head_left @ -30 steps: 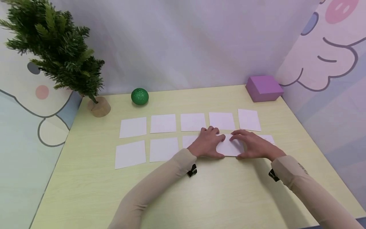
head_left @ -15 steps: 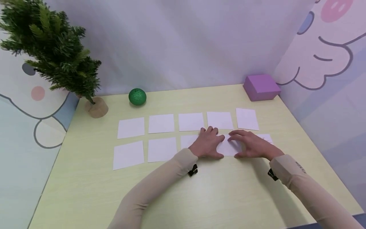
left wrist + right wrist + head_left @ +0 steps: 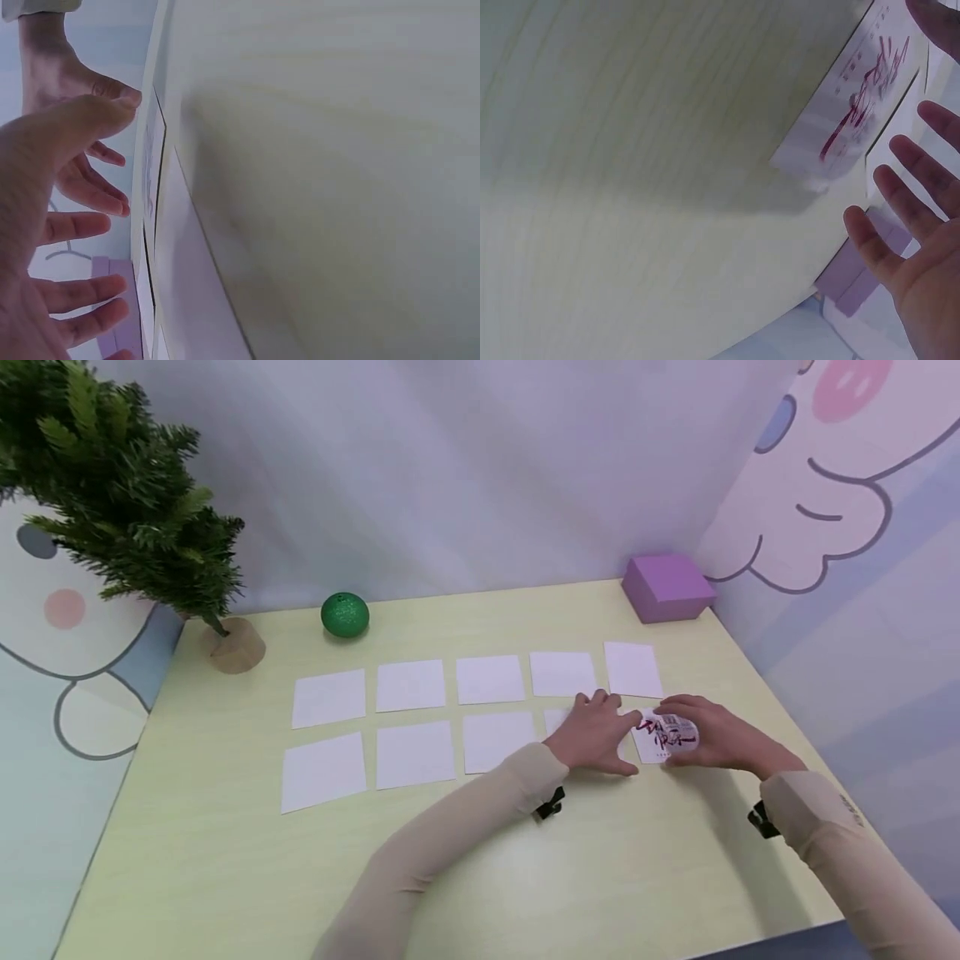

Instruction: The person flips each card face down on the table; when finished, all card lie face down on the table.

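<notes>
A white card (image 3: 651, 745) with dark red brush-like writing lies at the right end of the near row. On its left side my left hand (image 3: 595, 737) hovers with spread fingers, over a blank white card (image 3: 553, 720) that it partly hides. My right hand (image 3: 718, 737) is at the right side of the written card, fingers apart and covering part of it in the head view. In the right wrist view, the red writing (image 3: 859, 105) shows beside spread fingertips. The left wrist view has the thumb (image 3: 82, 124) raised over the cards' edges.
Two rows of blank white cards (image 3: 412, 753) lie on the pale wooden table (image 3: 262, 877). A green glittery ball (image 3: 345, 615), a small artificial tree (image 3: 150, 510) and a purple box (image 3: 667, 589) stand along the back.
Both hands have moved right, from around a blank card to the written card at the row's end. The blank card stays in the row. The head view has turned slightly right.
</notes>
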A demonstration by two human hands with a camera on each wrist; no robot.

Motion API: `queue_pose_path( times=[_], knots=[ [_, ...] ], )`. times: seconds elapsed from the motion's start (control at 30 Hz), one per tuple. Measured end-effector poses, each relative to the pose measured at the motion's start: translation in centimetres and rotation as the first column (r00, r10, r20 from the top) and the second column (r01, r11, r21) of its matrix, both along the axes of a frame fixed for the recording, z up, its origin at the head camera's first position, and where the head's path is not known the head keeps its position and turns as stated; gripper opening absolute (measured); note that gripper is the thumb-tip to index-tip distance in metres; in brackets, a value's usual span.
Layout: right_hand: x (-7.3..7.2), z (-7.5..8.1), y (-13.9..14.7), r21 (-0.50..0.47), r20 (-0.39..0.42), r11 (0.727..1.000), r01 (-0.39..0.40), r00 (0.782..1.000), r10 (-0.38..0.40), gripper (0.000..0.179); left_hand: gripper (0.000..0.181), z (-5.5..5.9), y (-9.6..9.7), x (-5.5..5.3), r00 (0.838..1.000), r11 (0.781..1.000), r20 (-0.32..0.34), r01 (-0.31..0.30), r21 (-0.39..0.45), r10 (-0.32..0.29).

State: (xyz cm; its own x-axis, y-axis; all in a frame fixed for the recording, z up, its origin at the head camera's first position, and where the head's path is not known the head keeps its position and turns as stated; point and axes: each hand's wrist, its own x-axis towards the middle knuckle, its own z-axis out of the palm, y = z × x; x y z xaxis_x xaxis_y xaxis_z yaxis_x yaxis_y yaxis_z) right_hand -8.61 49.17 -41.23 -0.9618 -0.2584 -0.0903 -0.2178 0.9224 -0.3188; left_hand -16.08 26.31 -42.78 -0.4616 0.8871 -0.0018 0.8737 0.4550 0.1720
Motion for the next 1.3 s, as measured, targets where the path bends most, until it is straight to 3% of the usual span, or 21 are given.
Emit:
queue_pose_path(
  times=[0.17, 0.3, 0.8, 1.1, 1.3],
  knots=[
    [0.1, -0.3, 1.9, -0.024, -0.01, 0.999, 0.028, 1.0, -0.028, 0.082, 0.075, -0.3, 3.0, 0.4, 0.999, 0.999, -0.003, -0.042, -0.032, 0.042],
    [-0.1, -0.7, 2.2, -0.051, 0.014, 0.998, 0.034, 0.999, -0.033, 0.086, 0.077, -0.9, 4.0, 0.5, 0.998, 0.995, 0.005, -0.066, -0.077, 0.067],
    [-0.2, -0.9, 1.5, 0.01, 0.043, 0.999, 0.045, 0.998, -0.046, 0.094, 0.072, -1.0, 4.5, 0.4, 0.998, 0.995, 0.013, -0.063, -0.077, 0.064],
    [0.7, -0.7, 1.6, 0.044, -0.013, 0.999, 0.031, 0.999, -0.031, 0.092, 0.066, -0.9, 4.7, 0.4, 0.998, 0.995, 0.004, -0.058, -0.081, 0.058],
    [1.0, -0.4, 1.0, 0.039, -0.088, 0.999, 0.008, 0.996, -0.005, 0.093, 0.07, -1.0, 4.6, 0.4, 0.998, 0.998, -0.049, -0.051, -0.043, 0.049]
  ],
)
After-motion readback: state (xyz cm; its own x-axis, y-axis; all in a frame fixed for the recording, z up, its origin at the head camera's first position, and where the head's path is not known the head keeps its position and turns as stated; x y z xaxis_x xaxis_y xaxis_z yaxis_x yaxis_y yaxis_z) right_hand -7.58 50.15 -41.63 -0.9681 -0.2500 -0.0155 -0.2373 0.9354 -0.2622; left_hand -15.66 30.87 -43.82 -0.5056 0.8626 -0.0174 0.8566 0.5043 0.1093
